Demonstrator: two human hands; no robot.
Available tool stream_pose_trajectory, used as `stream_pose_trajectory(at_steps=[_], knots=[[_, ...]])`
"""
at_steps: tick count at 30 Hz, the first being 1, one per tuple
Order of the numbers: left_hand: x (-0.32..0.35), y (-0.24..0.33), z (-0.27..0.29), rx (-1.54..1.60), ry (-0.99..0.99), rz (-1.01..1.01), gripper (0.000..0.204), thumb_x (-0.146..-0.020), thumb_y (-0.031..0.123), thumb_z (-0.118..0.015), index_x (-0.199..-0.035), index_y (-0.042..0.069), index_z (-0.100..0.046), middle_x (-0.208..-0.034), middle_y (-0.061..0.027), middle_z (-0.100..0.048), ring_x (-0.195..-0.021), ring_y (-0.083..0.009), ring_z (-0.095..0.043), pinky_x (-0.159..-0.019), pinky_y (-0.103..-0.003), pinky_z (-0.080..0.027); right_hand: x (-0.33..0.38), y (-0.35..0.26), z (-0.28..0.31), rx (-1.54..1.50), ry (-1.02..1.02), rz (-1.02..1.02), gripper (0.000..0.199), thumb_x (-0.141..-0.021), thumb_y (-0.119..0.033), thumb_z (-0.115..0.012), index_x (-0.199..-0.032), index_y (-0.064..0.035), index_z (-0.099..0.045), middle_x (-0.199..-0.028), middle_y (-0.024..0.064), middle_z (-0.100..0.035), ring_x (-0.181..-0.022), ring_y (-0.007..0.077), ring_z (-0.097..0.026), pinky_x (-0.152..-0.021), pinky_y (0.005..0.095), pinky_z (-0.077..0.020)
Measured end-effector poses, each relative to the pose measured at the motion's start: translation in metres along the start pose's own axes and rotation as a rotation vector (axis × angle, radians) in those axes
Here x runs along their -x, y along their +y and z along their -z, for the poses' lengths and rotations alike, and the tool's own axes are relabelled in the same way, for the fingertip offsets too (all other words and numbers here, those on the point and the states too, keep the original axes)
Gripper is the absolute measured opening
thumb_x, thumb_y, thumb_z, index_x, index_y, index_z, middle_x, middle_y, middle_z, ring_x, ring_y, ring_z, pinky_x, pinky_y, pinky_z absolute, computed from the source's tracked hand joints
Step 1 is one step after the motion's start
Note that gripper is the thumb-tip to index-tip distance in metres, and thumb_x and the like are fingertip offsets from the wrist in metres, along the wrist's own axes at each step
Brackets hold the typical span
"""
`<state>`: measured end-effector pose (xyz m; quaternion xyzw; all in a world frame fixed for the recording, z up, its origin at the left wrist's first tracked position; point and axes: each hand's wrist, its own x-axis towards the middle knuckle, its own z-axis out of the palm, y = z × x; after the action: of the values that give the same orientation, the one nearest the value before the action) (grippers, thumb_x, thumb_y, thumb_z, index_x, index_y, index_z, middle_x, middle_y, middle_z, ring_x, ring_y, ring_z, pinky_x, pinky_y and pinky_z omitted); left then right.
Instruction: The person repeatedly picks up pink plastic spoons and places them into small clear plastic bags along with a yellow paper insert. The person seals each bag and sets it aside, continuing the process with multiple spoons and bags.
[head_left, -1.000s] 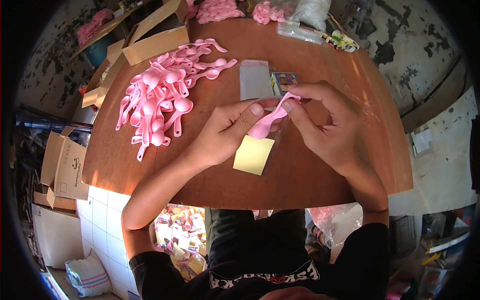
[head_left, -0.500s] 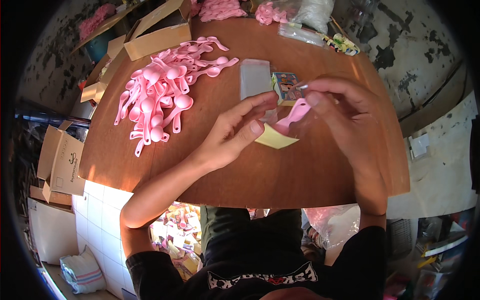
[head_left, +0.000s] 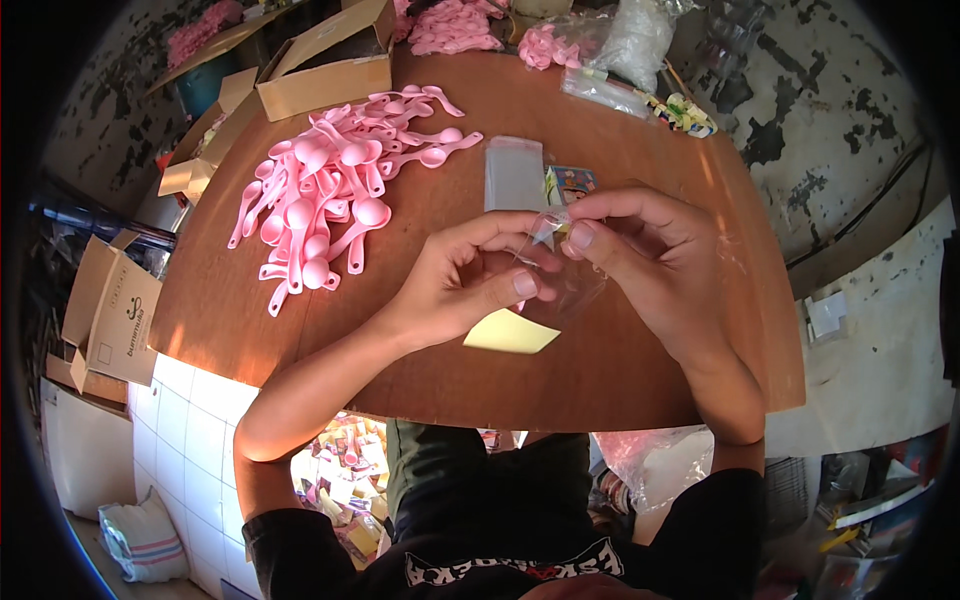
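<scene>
So this is mid-bagging, as far as I can judge: both hands are up over the middle of the round wooden table (head_left: 300, 340), working a small clear plastic sleeve (head_left: 565, 275). The left hand (head_left: 465, 285) has thumb and forefinger pinched shut on one side of the sleeve's mouth, and the right hand (head_left: 640, 250) pinches the other side, fingers curled in, so neither hand is free. I can't tell whether anything pink is inside the sleeve, it's too see-through and crumpled. A yellow paper slip (head_left: 510, 332) lies on the table just under the hands, toward the near edge. The pile of pink spoons (head_left: 330, 200) sits well off toward the left edge, and a stack of empty sleeves (head_left: 514, 172) lies just beyond the hands, next to a little printed card (head_left: 572, 183). My guess is that the next move needs the mouth held open with one hand so the other can let go.
</scene>
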<state>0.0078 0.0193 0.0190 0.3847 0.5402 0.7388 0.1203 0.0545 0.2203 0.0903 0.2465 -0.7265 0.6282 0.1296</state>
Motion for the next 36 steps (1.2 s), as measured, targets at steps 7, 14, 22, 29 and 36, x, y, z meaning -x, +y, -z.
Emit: stream_pose_trajectory(at_steps=[7,14,22,29,36], knots=[[0.0,-0.016,-0.007,-0.019,-0.009,0.331,0.031,-0.101,0.011,-0.052,-0.129,-0.001,-0.056,-0.085,-0.0073,-0.07,-0.076,-0.0094,-0.066,-0.068,-0.024,-0.051,0.025,0.056,0.011,0.296,0.071,-0.032,0.012,-0.086,0.002,-0.068,-0.098,0.002,-0.069,-0.098,0.0081,-0.068,-0.091,0.0139,-0.066,-0.077,0.0259,-0.0525],[0.003,-0.031,-0.006,-0.198,-0.108,0.464,0.035,-0.101,0.011,-0.051,-0.134,0.0,-0.053,-0.083,-0.0067,-0.07,-0.076,-0.0059,-0.061,-0.066,-0.024,-0.048,0.044,0.076,0.012,0.604,0.105,0.148,0.014,-0.079,-0.003,-0.074,-0.093,-0.0033,-0.071,-0.095,0.0088,-0.067,-0.085,0.0217,-0.067,-0.073,0.0309,-0.0533],[0.005,-0.033,-0.018,-0.241,-0.178,0.463,0.035,-0.1,0.009,-0.053,-0.133,-0.001,-0.053,-0.087,-0.0053,-0.067,-0.067,-0.0055,-0.059,-0.059,-0.024,-0.047,0.05,0.089,0.011,0.774,0.06,0.29,0.013,-0.072,-0.008,-0.076,-0.083,-0.0062,-0.07,-0.087,0.0031,-0.063,-0.077,0.0229,-0.063,-0.064,0.0347,-0.0515],[0.006,-0.041,-0.02,-0.511,-0.287,0.238,0.03,-0.091,-0.001,-0.059,-0.12,-0.005,-0.056,-0.076,-0.0057,-0.058,-0.058,-0.0081,-0.055,-0.051,-0.028,-0.042,0.058,0.089,0.005,0.988,0.045,0.33,0.012,-0.063,-0.005,-0.072,-0.073,-0.0083,-0.064,-0.081,-0.0006,-0.058,-0.075,0.0204,-0.06,-0.06,0.0342,-0.05],[0.01,-0.047,-0.027,-0.369,-0.165,0.186,0.033,-0.087,-0.002,-0.057,-0.12,-0.003,-0.059,-0.078,-0.017,-0.067,-0.066,-0.0217,-0.064,-0.064,-0.034,-0.05,0.056,0.089,0.011,0.694,0.121,0.108,0.01,-0.064,-0.004,-0.07,-0.069,-0.0078,-0.063,-0.072,0.0009,-0.058,-0.06,0.0177,-0.058,-0.051,0.0321,-0.0478]])
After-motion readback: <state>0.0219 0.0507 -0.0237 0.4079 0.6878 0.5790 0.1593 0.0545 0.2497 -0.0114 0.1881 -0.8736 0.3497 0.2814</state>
